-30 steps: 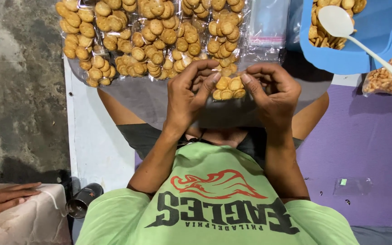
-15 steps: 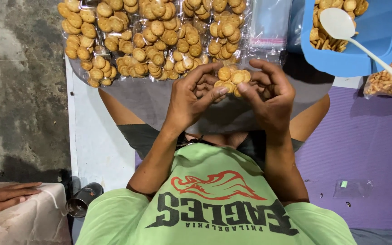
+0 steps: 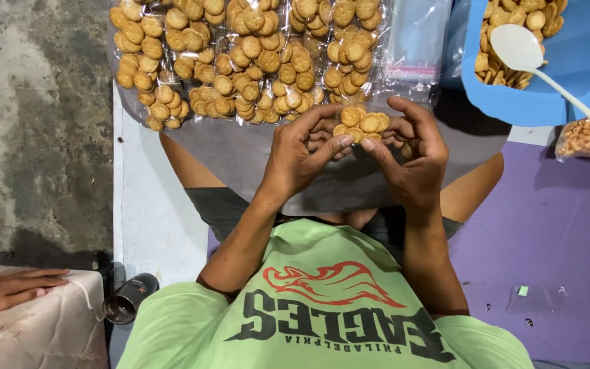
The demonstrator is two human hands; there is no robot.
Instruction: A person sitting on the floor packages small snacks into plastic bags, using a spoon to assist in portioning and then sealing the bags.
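- A co-worker's hand [image 3: 9,290] lies flat on a pale cloth at the far left, its arm cut off by the frame edge.
- Sealed bags of round crackers [image 3: 240,58] lie in a row, cropped at the top.
- The left hand [image 3: 302,154] and right hand [image 3: 414,154] meet over a grey board [image 3: 240,160], fingers pinching a small clear bag of crackers [image 3: 362,123]; the bag's lower part is hidden behind the fingers.
- A blue tub [image 3: 568,75] holds loose crackers and a white spoon [image 3: 524,51], partly out of frame.
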